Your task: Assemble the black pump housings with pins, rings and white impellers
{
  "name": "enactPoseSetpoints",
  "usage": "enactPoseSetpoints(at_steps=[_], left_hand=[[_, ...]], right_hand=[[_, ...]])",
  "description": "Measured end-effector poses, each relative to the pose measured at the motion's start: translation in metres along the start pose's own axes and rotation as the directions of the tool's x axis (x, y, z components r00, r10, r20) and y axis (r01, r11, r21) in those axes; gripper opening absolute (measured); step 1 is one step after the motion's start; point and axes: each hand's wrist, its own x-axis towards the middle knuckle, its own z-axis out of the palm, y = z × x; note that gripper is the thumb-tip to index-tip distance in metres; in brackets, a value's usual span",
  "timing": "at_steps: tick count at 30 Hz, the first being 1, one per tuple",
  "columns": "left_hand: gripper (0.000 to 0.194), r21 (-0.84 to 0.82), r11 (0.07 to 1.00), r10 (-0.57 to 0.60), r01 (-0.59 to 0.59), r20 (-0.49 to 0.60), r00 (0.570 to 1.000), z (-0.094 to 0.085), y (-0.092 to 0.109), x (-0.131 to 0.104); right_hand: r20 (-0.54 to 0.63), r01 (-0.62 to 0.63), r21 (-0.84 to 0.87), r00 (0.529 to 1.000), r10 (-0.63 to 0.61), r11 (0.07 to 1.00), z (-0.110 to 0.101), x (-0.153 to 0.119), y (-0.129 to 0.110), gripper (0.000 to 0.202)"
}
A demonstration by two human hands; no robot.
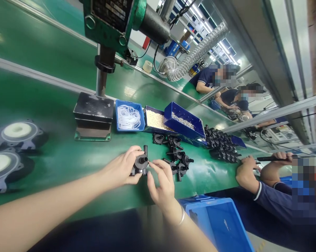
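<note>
My left hand (128,168) is closed around a black plastic pump housing (141,161), holding it just above the green bench. One pipe stub of the housing points away from me and another faces up; a small shiny screw head shows low on its front. At the housing's right side is my right hand (161,185), its fingers bent and the fingertips against the edge. Whatever small piece those fingertips pinch is too small to make out. Several similar black pump housings (182,161) lie loose just right of my hands.
Behind stand a blue tray of white rings (130,117), a bin of pale small parts (156,118) and a tilted blue bin of screws (184,120). A green press (105,42) rises at back left above a black block (94,108). A blue crate (215,220) and co-worker's arms (249,175) are at right.
</note>
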Motion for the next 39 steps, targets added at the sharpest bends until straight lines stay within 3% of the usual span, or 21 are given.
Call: enactPoseSetpoints(at_steps=[4, 9, 18, 21, 25, 29, 33, 35, 37, 39], left_hand=[[0.070, -0.026, 0.999, 0.021, -0.020, 0.016, 1.000, 0.000, -0.002, -0.001], [0.070, -0.039, 0.999, 0.024, -0.024, 0.013, 1.000, 0.001, -0.003, -0.001], [0.070, -0.024, 0.999, -0.035, 0.036, 0.055, 0.998, 0.003, -0.002, -0.003], [0.068, -0.031, 0.998, -0.058, 0.060, 0.068, 0.996, -0.002, 0.000, -0.004], [0.082, -0.163, 0.983, -0.052, 0.085, 0.201, 0.978, -0.022, -0.002, 0.000], [0.096, -0.300, 0.938, -0.062, 0.174, 0.350, 0.935, -0.034, -0.008, 0.001], [0.088, -0.160, 0.974, -0.123, 0.162, 0.230, 0.965, -0.019, -0.010, -0.007], [0.088, -0.094, 0.990, -0.086, 0.101, 0.151, 0.985, -0.008, -0.011, -0.012], [0.092, -0.067, 0.997, -0.029, 0.037, 0.110, 0.993, 0.000, -0.012, -0.016], [0.094, -0.036, 0.999, 0.006, -0.004, 0.069, 0.998, 0.006, -0.013, -0.019]], right_hand=[[0.076, 0.200, -0.065, 0.978, -0.195, 0.978, 0.001, -0.005, -0.006, 0.061], [0.022, 0.020, 0.121, 0.999, -0.023, 0.992, 0.010, -0.009, -0.015, 0.054], [0.037, -0.026, 0.159, 0.999, 0.020, 0.987, 0.017, -0.016, -0.017, 0.054], [0.035, -0.091, 0.184, 0.996, 0.086, 0.979, 0.010, -0.016, -0.017, 0.045], [-0.070, -0.127, 0.121, 0.988, 0.136, 0.984, 0.002, -0.015, -0.018, 0.053], [0.031, -0.108, 0.019, 0.994, 0.108, 0.994, 0.014, -0.014, -0.028, 0.063], [-0.031, -0.159, -0.033, 0.987, 0.158, 0.987, 0.035, -0.008, -0.036, 0.054], [-0.053, -0.125, -0.047, 0.991, 0.122, 0.991, 0.034, -0.004, -0.031, 0.044], [-0.062, -0.055, -0.075, 0.997, 0.050, 0.996, 0.020, -0.002, -0.020, 0.039], [-0.121, -0.028, -0.118, 0.992, 0.014, 0.993, -0.008, -0.005, 0.001, 0.038]])
